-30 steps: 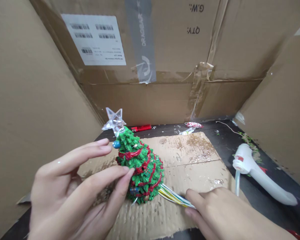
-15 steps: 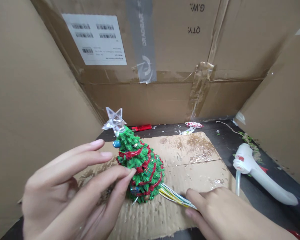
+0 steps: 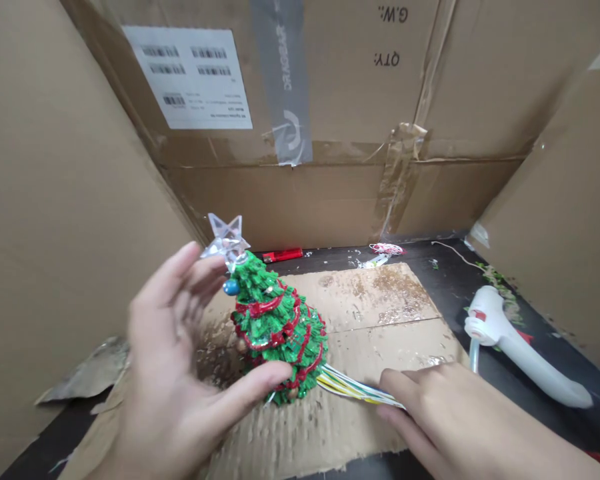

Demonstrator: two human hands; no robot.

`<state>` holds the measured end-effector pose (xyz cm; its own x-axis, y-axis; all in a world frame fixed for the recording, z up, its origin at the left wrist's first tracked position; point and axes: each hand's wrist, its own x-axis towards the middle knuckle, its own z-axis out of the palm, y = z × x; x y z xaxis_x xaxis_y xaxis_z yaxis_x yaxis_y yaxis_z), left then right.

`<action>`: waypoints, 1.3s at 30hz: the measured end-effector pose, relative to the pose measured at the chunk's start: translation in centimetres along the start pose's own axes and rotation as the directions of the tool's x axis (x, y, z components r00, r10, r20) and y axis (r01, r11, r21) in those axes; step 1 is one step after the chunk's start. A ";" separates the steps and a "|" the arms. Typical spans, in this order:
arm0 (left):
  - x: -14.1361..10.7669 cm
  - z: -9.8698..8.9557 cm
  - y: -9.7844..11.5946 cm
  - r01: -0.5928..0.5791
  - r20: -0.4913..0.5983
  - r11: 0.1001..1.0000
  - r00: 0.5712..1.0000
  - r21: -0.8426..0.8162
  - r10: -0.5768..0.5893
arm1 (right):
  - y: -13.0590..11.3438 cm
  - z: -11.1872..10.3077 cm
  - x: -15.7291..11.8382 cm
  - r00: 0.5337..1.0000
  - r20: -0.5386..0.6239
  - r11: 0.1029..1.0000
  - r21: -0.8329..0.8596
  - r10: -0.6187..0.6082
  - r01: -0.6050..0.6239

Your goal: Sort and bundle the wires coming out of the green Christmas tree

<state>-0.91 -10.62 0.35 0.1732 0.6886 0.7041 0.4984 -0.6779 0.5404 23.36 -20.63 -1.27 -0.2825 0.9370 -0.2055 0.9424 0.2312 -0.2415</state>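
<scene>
Three box walls (image 3: pixel 345 80) close in the spot; dark table (image 3: pixel 450 283) below, cardboard sheet (image 3: pixel 365 347) on it with shiny patches, so I'd watch for tacky glue under the base. Left hand (image 3: pixel 175 373): open, cupped round the tree's left and near sides, thumb across the lower front; can't tell if it's actually touching. If steadying, go low and broad, thumb against fingers, with no push on the top. Right hand (image 3: pixel 445 407): fingers closed on the wires, light pinch looks right; tugging could tip the tree. Tree (image 3: pixel 280 320) sits left of centre on the sheet, leaning left in view; could be lens, so check from the side. Glue gun (image 3: pixel 525 353) lies off to the right, beyond the right hand; can't tell if hot, so best swing that wrist wide of it. Wires (image 3: pixel 355 387) run from the tree's lower right into the pinch; leave slack at the exit. Clear star (image 3: pixel 225 237) on top looks snappable: no gripping there. Blue bauble (image 3: pixel 231 287) just below it, near the left fingertips, easy to knock.
</scene>
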 end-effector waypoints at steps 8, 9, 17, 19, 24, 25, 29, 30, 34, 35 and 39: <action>0.5 0.4 0.8 0.263 0.246 0.963 0.931 0.060 -0.270 | 0.5 -1.7 -0.5 1.000 0.010 0.999 0.043 0.003 -0.004; 0.6 0.3 0.8 0.261 0.250 0.962 0.929 0.085 -0.274 | 0.6 -1.7 -0.6 1.000 0.003 0.998 0.058 0.010 -0.011; 0.2 0.0 0.6 0.132 0.290 0.981 0.942 0.145 -0.170 | 1.3 -1.5 -0.5 0.983 -0.148 0.939 0.340 0.104 -0.048; 0.3 0.2 0.7 0.131 0.223 0.985 0.963 0.114 -0.154 | 1.3 -1.6 -0.5 0.972 -0.220 0.912 0.410 0.080 0.018; 0.5 0.3 0.8 0.192 0.264 0.981 0.945 0.027 -0.193 | 1.3 -1.7 -0.5 0.952 -0.288 0.891 0.452 0.105 0.038; 0.5 0.2 0.8 0.197 0.273 0.980 0.941 0.037 -0.199 | 1.4 -1.6 -0.5 0.950 -0.292 0.893 0.448 0.113 0.032; 0.4 0.0 0.6 0.111 0.267 0.985 0.953 0.129 -0.142 | 1.5 -1.2 -0.5 0.938 -0.328 0.918 0.397 0.113 0.029; 0.4 0.0 0.6 0.084 0.272 0.986 0.955 0.140 -0.120 | 1.6 -1.1 -0.5 0.932 -0.344 0.924 0.382 0.116 0.026; 0.3 0.1 0.3 0.062 0.276 0.982 0.955 0.179 -0.111 | 1.9 -1.3 -0.4 0.905 -0.403 0.939 0.343 0.136 0.012; 0.3 0.0 0.3 0.061 0.271 0.977 0.956 0.202 -0.115 | 2.0 -1.4 -0.3 0.902 -0.410 0.945 0.328 0.136 0.007; 0.0 -0.4 0.1 0.038 0.241 0.956 0.964 0.291 -0.112 | 2.1 -1.8 -0.3 0.888 -0.446 0.971 0.237 0.112 -0.003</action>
<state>-1.15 -10.81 0.59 0.3162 0.8017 0.5073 0.7300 -0.5471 0.4096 25.70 -19.97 0.00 -0.0660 0.9747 0.2134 0.8741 0.1596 -0.4588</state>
